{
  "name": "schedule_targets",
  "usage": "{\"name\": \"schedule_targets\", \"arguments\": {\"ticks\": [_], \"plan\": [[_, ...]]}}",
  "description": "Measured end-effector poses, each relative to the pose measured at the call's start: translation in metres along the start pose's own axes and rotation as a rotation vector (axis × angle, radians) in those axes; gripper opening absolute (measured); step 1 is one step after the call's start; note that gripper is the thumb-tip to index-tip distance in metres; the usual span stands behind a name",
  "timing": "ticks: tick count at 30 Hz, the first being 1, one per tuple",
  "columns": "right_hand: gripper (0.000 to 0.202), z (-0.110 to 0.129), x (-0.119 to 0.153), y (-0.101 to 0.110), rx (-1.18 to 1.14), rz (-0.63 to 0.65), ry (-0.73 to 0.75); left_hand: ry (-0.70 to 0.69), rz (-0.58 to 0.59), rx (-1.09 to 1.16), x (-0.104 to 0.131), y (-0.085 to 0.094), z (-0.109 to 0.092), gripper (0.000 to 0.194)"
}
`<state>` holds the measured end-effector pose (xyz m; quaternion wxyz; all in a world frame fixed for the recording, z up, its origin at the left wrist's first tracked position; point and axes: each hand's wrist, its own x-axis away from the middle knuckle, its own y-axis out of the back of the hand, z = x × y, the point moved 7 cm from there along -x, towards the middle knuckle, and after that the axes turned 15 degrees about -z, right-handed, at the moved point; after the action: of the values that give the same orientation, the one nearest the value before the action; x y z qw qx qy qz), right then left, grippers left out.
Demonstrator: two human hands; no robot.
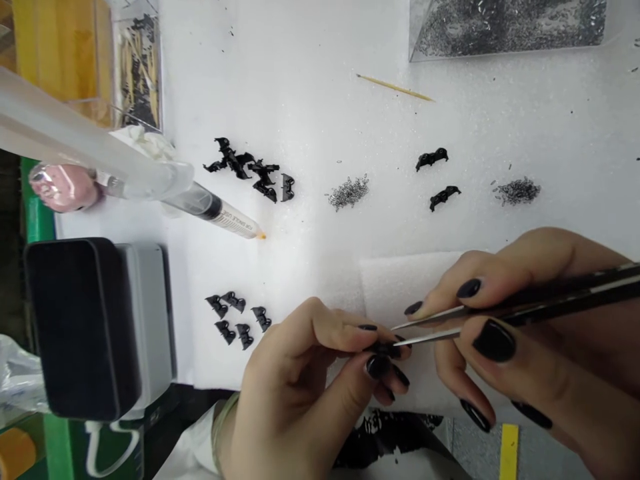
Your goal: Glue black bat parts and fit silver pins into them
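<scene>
My left hand (310, 387) pinches a small black part (384, 349) between thumb and fingertips, which hide most of it. In my right hand (540, 360) is a pair of dark tweezers (540, 301) with bright metal tips. The two tips stand slightly apart, the lower one at the black part; whether it touches cannot be made out. Two similar curved black parts (433, 159) lie beyond my hands, between a pile of tiny clear pieces (349, 193) and a pile of tiny dark pieces (518, 191). Several black parts (243, 336) lie left of my left hand.
A syringe (220, 213) slants in from the left, near a heap of black parts (233, 160). A toothpick (395, 87) lies farther back, near a clear box (510, 30) of tiny pieces. At left sit a black device (83, 327) and a pink object (65, 187).
</scene>
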<state>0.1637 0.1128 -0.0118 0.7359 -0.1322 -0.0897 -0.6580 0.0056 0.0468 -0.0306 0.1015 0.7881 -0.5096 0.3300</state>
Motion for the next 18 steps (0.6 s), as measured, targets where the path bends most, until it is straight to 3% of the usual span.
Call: {"name": "schedule_targets", "arguments": {"ticks": [4,7,13,18], "plan": [[0.009,-0.0057,0.0018,0.0082,0.083,0.011,-0.016,-0.018,0.024,-0.027,0.0010,-0.0032,-0.0005,0.011],[0.009,-0.0092,0.0004,0.0060,0.126,0.054,-0.040,-0.014,-0.022,-0.020,0.0006,-0.0006,0.0010,0.009],[0.006,-0.0029,-0.0018,-0.0013,0.103,0.096,-0.022,-0.072,0.062,-0.021,0.0004,-0.0026,-0.0002,0.017],[0.006,-0.0055,-0.0008,0.0013,0.058,0.072,-0.076,-0.083,0.051,-0.029,-0.0020,-0.0018,-0.0018,0.017]]}}
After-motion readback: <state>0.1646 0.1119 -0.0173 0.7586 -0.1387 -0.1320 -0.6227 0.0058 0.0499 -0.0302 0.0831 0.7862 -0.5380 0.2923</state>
